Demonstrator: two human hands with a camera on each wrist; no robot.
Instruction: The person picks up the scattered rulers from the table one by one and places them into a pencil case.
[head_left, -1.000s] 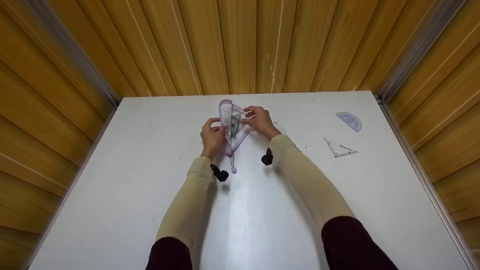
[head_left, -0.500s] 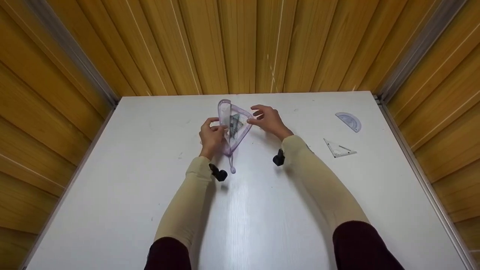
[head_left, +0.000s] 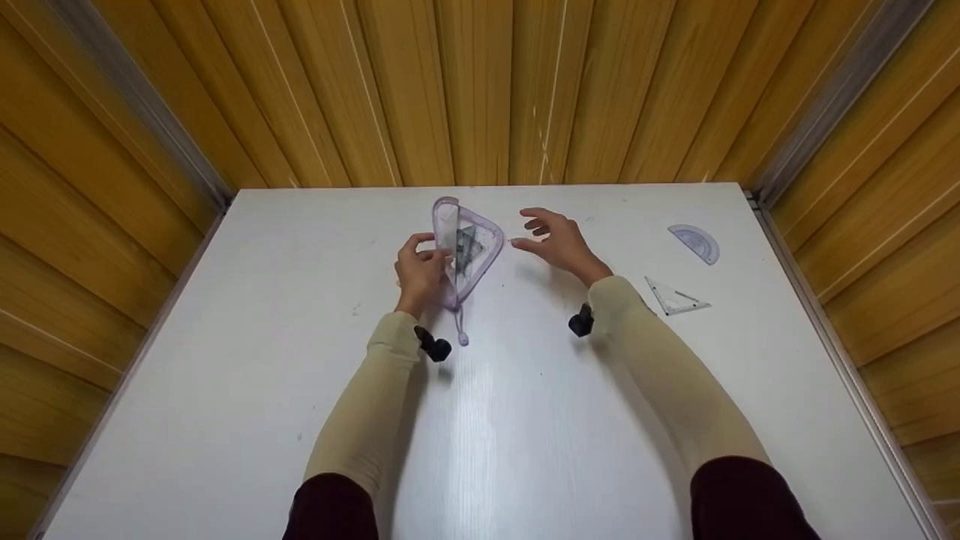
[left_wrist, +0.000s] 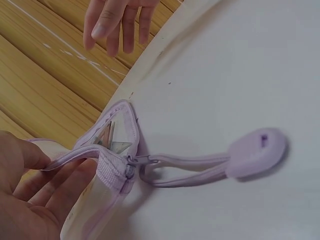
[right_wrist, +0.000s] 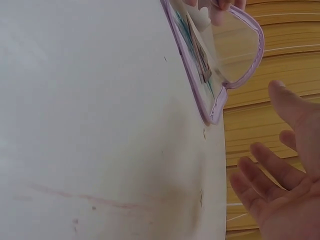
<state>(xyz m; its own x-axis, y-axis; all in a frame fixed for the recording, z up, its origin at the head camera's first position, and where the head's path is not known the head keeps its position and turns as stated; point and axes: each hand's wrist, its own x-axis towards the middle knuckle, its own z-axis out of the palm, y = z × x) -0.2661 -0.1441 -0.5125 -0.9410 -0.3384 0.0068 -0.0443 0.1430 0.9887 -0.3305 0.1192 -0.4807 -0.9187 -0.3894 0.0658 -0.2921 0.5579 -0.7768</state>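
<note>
One lilac-edged zip pouch [head_left: 486, 266]: far middle of the white table [head_left: 525, 427], mouth gaping, contents hard to make out!
Left hand [head_left: 418, 276]: on the pouch's left side, thumb and fingers pinching its lilac edge.
Right hand [head_left: 561, 244]: just right of the pouch, apart from it, fingers spread.
Zip pull [left_wrist: 257, 154]: out at the near end on a looped cord.
Right side: protractor [head_left: 696, 244] lying far, set square [head_left: 675, 298] just nearer.

Pale cream close-fitting cloth sleeves [head_left: 358, 409] emerge from dark maroon sleeves [head_left: 334, 506] at the near side. Small black rounded devices [head_left: 433, 345] sit at both cuffs; left hand [head_left: 420, 274] and right hand [head_left: 561, 241] are bare.
</note>
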